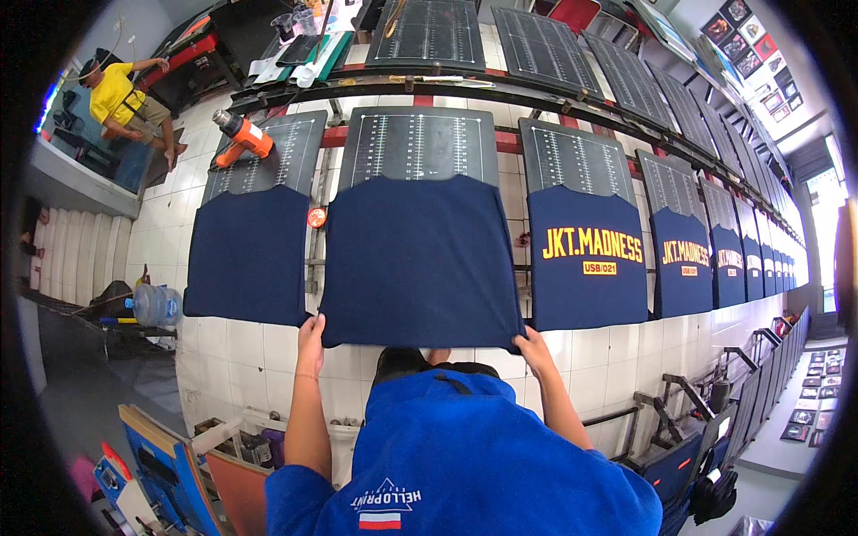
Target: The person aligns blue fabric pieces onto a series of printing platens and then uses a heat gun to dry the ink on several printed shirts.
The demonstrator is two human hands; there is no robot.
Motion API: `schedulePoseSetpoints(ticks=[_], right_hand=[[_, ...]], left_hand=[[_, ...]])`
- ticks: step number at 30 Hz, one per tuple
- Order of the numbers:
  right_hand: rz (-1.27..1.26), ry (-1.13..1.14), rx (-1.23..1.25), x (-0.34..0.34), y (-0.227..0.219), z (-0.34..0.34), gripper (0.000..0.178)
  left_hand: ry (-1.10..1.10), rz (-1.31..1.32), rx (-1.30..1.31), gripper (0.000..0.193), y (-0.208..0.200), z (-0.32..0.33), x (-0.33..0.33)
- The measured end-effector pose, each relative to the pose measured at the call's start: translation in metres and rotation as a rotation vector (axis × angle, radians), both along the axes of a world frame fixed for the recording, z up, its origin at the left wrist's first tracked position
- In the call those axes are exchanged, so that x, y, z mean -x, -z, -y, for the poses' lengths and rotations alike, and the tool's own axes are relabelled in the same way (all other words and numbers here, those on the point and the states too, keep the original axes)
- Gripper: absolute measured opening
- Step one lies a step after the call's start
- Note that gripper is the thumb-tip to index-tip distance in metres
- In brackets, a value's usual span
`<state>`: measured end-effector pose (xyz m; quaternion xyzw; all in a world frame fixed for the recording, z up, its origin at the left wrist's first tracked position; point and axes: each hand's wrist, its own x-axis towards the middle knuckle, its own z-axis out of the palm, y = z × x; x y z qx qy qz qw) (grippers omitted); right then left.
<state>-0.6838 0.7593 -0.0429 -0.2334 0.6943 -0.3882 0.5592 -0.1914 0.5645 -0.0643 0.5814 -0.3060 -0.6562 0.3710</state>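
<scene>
White-tiled floor point(228, 380), with rows of dark gridded boards point(545, 49) beyond. Left hand point(310, 332): fingers pinching the near corner of a plain navy shirt point(420, 268), at seven o'clock of the cloth. Right hand point(534, 348): fingers pinching the opposite near corner, at five o'clock. Plain navy shirt: spread over a black board point(420, 138), bare at twelve o'clock. Second plain shirt point(246, 255): nine o'clock. Shirt with yellow lettering point(590, 295): three o'clock. Orange heat gun point(248, 138): ten o'clock. Person in yellow point(116, 94): ten o'clock, well apart.
</scene>
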Motion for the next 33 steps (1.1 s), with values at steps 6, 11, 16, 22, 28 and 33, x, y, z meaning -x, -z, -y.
schedulePoseSetpoints(ticks=[6, 11, 16, 22, 28, 33], right_hand=[[0.019, 0.175, -0.095, -0.035, -0.057, 0.03, 0.025], [-0.227, -0.154, -0.186, -0.001, -0.006, 0.022, 0.051], [-0.324, 0.127, 0.08, 0.008, -0.016, 0.153, 0.077], [-0.764, 0.134, 0.055, 0.044, -0.008, 0.273, 0.064], [-0.95, 0.03, 0.087, 0.035, -0.025, 0.293, 0.04], [-0.971, 0.032, 0.233, 0.03, -0.018, 0.295, 0.032]], left_hand=[[0.12, 0.18, -0.055, 0.015, -0.018, -0.003, -0.013], [0.435, 0.754, 0.083, 0.03, -0.02, 0.018, -0.022], [0.274, 0.933, 0.569, 0.056, -0.054, 0.105, 0.079], [0.27, 1.204, 0.922, 0.048, -0.066, 0.229, 0.152], [0.494, 1.254, 0.956, 0.016, -0.047, 0.254, 0.16], [0.561, 1.042, 0.923, 0.017, -0.055, 0.254, 0.165]])
